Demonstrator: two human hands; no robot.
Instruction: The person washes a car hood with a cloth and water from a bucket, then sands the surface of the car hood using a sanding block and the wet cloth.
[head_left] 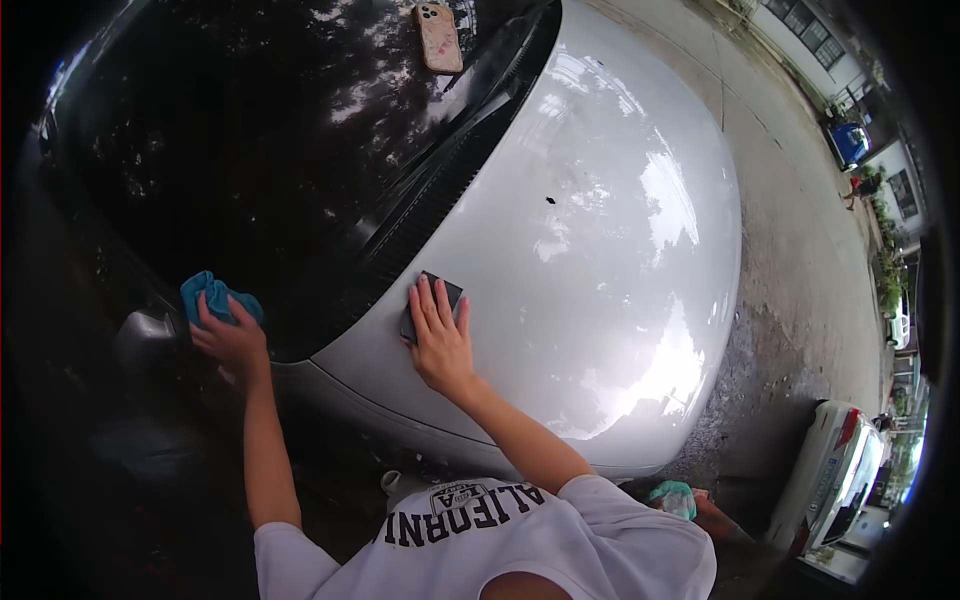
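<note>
A silver car hood (pixel 600 260) fills the middle of the view. My right hand (pixel 440 335) presses a dark flat pad (pixel 451 291) onto the hood near its windshield-side corner, with the fingers laid over it. My left hand (pixel 230 332) is closed around a crumpled teal cloth (pixel 208 291), beside the dark windshield (pixel 230 150) and close to the side mirror (pixel 148 328). Part of the cloth is hidden behind the fingers.
A phone in a patterned case (pixel 439 38) lies on the windshield, near a wiper (pixel 440 150). A light green item (pixel 674 498) is at the lower right. Beyond the hood are a road (pixel 790 220), a parked white car (pixel 825 480) and a distant person (pixel 860 188).
</note>
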